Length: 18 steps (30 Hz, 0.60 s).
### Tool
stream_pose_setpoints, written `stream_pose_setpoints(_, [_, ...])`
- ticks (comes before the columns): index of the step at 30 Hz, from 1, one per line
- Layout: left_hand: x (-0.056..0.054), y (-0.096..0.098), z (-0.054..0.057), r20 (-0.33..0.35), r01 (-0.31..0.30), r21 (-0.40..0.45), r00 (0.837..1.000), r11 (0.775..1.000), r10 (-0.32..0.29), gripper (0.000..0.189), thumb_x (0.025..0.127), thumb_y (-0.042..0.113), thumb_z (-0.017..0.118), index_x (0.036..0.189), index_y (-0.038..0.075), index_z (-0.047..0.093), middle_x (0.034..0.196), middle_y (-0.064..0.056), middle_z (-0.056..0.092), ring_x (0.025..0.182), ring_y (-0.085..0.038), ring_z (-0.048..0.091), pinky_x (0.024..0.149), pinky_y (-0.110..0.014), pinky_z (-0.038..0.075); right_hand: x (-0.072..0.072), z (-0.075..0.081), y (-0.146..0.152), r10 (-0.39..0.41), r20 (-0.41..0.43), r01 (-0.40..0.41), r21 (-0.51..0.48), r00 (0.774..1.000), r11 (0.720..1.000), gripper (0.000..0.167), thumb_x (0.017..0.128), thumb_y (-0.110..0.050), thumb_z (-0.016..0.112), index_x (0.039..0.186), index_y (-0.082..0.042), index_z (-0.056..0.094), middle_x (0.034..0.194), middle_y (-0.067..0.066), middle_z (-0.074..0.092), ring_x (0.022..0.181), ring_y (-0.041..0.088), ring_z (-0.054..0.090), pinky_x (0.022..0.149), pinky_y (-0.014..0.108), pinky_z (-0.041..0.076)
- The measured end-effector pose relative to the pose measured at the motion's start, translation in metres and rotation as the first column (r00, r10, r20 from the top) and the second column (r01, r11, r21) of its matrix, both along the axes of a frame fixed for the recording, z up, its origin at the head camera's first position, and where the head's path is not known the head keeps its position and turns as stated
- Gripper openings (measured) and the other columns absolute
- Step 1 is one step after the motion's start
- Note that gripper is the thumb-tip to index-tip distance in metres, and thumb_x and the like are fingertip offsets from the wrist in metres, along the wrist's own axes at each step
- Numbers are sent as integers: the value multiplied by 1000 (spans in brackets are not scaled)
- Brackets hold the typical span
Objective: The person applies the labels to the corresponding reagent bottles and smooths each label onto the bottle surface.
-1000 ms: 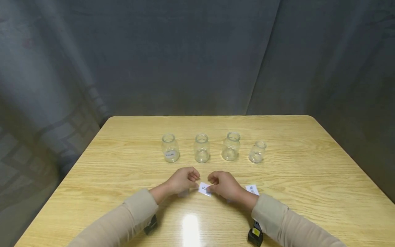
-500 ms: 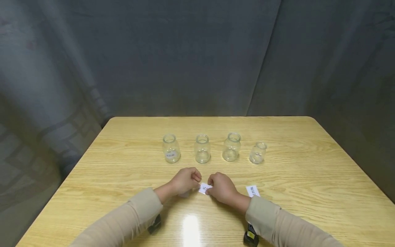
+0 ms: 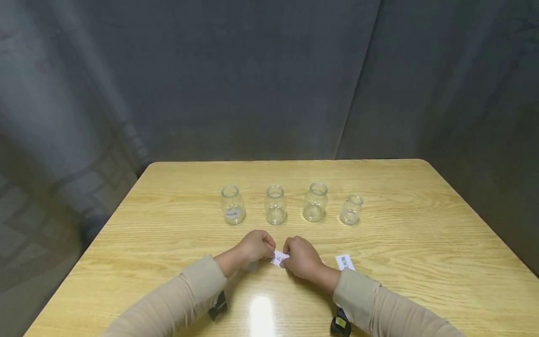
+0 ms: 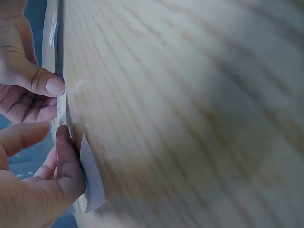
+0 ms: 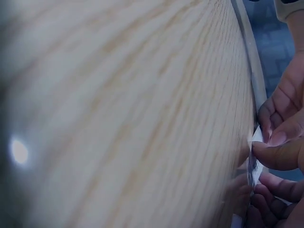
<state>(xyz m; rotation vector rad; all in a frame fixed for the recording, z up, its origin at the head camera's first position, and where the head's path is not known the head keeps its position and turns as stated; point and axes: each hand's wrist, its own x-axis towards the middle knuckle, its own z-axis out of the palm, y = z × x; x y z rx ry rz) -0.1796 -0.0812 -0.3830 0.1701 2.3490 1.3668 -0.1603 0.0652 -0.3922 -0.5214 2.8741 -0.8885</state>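
A clear, round-bellied glass jar (image 3: pixel 231 201) bearing a white sticker (image 3: pixel 232 214) stands upright on the pale wood-grain table (image 3: pixel 421 224); nearer, a person's left hand (image 3: pixel 255 245) pinches the left edge of a small white rectangular paper label (image 3: pixel 278 259) with dark characters. The label is between the hands, in front of a second glass jar (image 3: pixel 275 206), its right end clamped in the right hand (image 3: pixel 302 257), thumb on its face. Further right: a third glass jar (image 3: pixel 314 203), another white paper label (image 3: pixel 344 261), a smaller glass jar (image 3: pixel 351 210).
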Motion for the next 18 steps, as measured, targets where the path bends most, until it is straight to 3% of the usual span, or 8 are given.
stream_pose_setpoints(8, [-4, -1, 0, -35, 78, -21, 996, 997, -79, 11, 72, -1, 59, 82, 1, 58, 73, -3, 56, 68, -15, 51, 61, -26, 43, -5, 2, 2, 18, 27, -16, -71, 999, 997, 24, 63, 1, 69, 71, -6, 47, 62, -1, 47, 58, 12, 42, 51, 23, 36])
stream_pose_setpoints(13, [-8, -2, 3, -28, 60, 25, 998, 998, -59, 7, 75, -1, 56, 81, 2, 57, 71, -5, 55, 67, -16, 52, 61, -27, 43, -11, 4, 6, 45, 55, -37, -151, 997, 988, 16, 69, 3, 65, 77, -5, 54, 68, -1, 54, 61, 10, 46, 52, 22, 40])
stream_pose_setpoints(18, [-12, -4, 8, -26, 25, 63, 999, 998, -23, 7, 76, 0, 56, 83, 1, 56, 72, -5, 54, 67, -17, 51, 62, -28, 43, -16, 7, 11, 42, 172, 12, -302, 984, 953, 8, 76, 2, 59, 82, -3, 55, 65, 2, 51, 48, 10, 42, 40, 18, 35])
